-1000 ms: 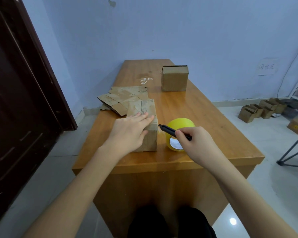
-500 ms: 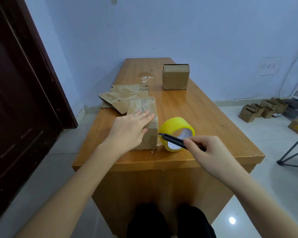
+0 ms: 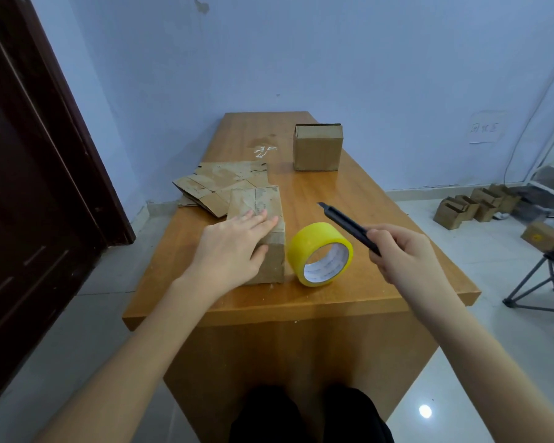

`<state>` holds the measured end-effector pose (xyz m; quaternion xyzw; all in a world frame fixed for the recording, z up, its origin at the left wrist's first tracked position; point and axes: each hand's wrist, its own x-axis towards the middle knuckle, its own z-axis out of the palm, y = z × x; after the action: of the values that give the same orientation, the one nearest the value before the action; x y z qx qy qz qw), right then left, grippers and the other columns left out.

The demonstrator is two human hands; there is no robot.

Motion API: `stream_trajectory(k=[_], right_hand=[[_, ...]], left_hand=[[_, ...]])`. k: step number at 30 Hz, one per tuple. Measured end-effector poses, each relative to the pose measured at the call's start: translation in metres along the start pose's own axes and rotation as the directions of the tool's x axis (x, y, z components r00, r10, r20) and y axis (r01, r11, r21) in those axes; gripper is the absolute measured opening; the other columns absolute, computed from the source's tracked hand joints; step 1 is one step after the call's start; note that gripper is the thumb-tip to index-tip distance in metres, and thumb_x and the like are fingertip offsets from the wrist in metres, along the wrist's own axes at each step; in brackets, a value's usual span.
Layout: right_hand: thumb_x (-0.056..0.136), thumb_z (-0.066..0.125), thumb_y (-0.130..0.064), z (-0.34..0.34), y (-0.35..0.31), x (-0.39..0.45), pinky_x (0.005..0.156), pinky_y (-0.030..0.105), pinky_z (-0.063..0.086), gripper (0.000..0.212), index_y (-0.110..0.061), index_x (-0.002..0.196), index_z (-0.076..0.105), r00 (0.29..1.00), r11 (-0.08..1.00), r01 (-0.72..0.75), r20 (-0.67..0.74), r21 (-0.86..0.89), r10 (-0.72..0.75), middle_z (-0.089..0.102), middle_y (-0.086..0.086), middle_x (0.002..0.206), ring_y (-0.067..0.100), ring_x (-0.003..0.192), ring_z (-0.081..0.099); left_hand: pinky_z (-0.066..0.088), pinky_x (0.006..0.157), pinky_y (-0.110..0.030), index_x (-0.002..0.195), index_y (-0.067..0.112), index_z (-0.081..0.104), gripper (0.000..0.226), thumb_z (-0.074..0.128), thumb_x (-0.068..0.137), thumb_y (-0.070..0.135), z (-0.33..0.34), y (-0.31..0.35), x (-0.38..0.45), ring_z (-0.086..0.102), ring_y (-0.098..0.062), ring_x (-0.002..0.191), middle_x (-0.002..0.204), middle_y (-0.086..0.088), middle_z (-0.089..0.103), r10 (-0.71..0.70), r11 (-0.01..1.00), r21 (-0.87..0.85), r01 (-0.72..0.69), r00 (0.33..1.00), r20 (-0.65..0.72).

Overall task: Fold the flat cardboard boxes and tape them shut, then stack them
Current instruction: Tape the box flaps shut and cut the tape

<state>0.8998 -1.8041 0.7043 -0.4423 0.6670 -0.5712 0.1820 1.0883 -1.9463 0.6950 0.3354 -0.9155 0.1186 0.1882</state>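
A wooden table [image 3: 381, 282] carries flat boxes [image 3: 218, 183] at left and 1 folded box [image 3: 318, 148] at the far side. The left hand [image 3: 234, 247] presses a taped box [image 3: 263, 231] near the front edge, fingers straight and together. Yellow tape [image 3: 320, 254] stands just beside it. The right hand [image 3: 403, 254] pinches a black cutter [image 3: 346, 223] above the table.

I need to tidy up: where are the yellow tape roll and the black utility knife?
Yellow tape roll [image 3: 314, 239]: head view, on its outer yellow band.
Black utility knife [image 3: 346, 222]: head view, mid-handle, above the right hand.
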Motion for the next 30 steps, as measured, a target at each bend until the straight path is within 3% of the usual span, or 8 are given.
stream_trajectory(k=[7,11,13,15,19,22,26,30], right_hand=[[0.094,0.036,-0.006,-0.004,0.013,0.006,0.048,0.026,0.028,0.037,-0.027,0.084,0.064,0.994,0.998,-0.016,-0.107,0.055,0.022,0.043,-0.005,0.054,0.011,0.048,0.034],[0.099,0.037,-0.011,-0.01,0.032,0.016,0.051,0.025,0.031,0.023,-0.019,0.103,0.059,0.986,0.996,-0.023,-0.16,0.086,0.037,0.045,-0.003,0.064,0.011,0.055,0.038],[0.099,0.046,-0.024,-0.016,0.048,0.025,0.056,0.024,0.036,0.016,-0.018,0.114,0.05,0.984,0.999,-0.046,-0.171,-0.01,0.043,0.051,0.0,0.077,0.011,0.062,0.044],[0.097,0.051,-0.029,-0.024,0.066,0.034,0.058,0.024,0.04,0.023,-0.016,0.116,0.045,0.977,0.989,-0.116,-0.19,-0.094,0.097,0.055,0.004,0.09,0.01,0.068,0.049],[0.1,0.045,-0.029,-0.033,0.1,0.046,0.055,0.029,0.041,0.018,-0.013,0.108,0.039,0.953,0.942,-0.249,-0.231,-0.224,0.198,0.06,0.014,0.095,0.015,0.066,0.051],[0.101,0.042,-0.028,-0.03,0.113,0.051,0.061,0.038,0.044,0.019,-0.01,0.104,0.042,0.947,0.876,-0.271,-0.276,-0.4,0.167,0.058,0.011,0.09,0.024,0.073,0.054],[0.099,0.044,-0.026,-0.02,0.119,0.057,0.084,0.04,0.042,0.025,-0.004,0.107,0.05,0.951,0.725,-0.242,-0.306,-0.644,0.046,0.052,0.014,0.107,0.029,0.103,0.046],[0.099,0.042,-0.03,-0.014,0.123,0.059,0.091,0.038,0.037,0.027,-0.007,0.108,0.049,0.96,0.528,-0.265,-0.27,-0.807,0.07,0.049,0.015,0.116,0.031,0.109,0.043]], left_hand=[[0.035,0.103,-0.024,0.147,0.04,0.02,0.051,0.036,0.099,0.041,0.001,0.0,-0.001,0.019,-0.002,0.142,0.154,0.018,0.021,-0.014,1.0,-0.023,0.013,1.0,-0.016],[0.042,0.097,-0.027,0.145,0.039,0.03,0.05,0.043,0.097,0.039,0.004,0.0,-0.002,0.028,-0.005,0.139,0.15,0.016,0.031,-0.04,0.999,-0.032,0.039,0.998,-0.044],[0.048,0.089,-0.031,0.139,0.034,0.044,0.049,0.055,0.092,0.035,0.005,0.0,-0.002,0.041,-0.01,0.133,0.143,0.011,0.044,-0.048,0.998,-0.044,0.045,0.996,-0.07],[0.051,0.083,-0.032,0.134,0.031,0.052,0.048,0.063,0.087,0.033,0.008,-0.001,-0.003,0.05,-0.013,0.126,0.136,0.008,0.053,-0.051,0.998,-0.05,0.047,0.995,-0.084],[0.051,0.082,-0.031,0.134,0.031,0.052,0.049,0.063,0.087,0.034,0.01,-0.001,-0.002,0.049,-0.012,0.127,0.136,0.009,0.052,-0.048,0.998,-0.047,0.044,0.994,-0.096],[0.049,0.088,-0.03,0.139,0.035,0.043,0.051,0.056,0.091,0.038,0.008,0.0,-0.001,0.041,-0.009,0.133,0.142,0.012,0.044,-0.049,0.998,-0.036,0.046,0.996,-0.078],[0.045,0.093,-0.03,0.142,0.036,0.038,0.052,0.053,0.092,0.039,0.007,0.001,-0.002,0.035,-0.007,0.136,0.146,0.013,0.039,-0.052,0.998,-0.043,0.049,0.997,-0.06],[0.042,0.097,-0.028,0.144,0.038,0.033,0.053,0.049,0.093,0.04,0.006,0.001,-0.002,0.03,-0.005,0.138,0.148,0.016,0.034,-0.059,0.997,-0.046,0.057,0.998,-0.039]])
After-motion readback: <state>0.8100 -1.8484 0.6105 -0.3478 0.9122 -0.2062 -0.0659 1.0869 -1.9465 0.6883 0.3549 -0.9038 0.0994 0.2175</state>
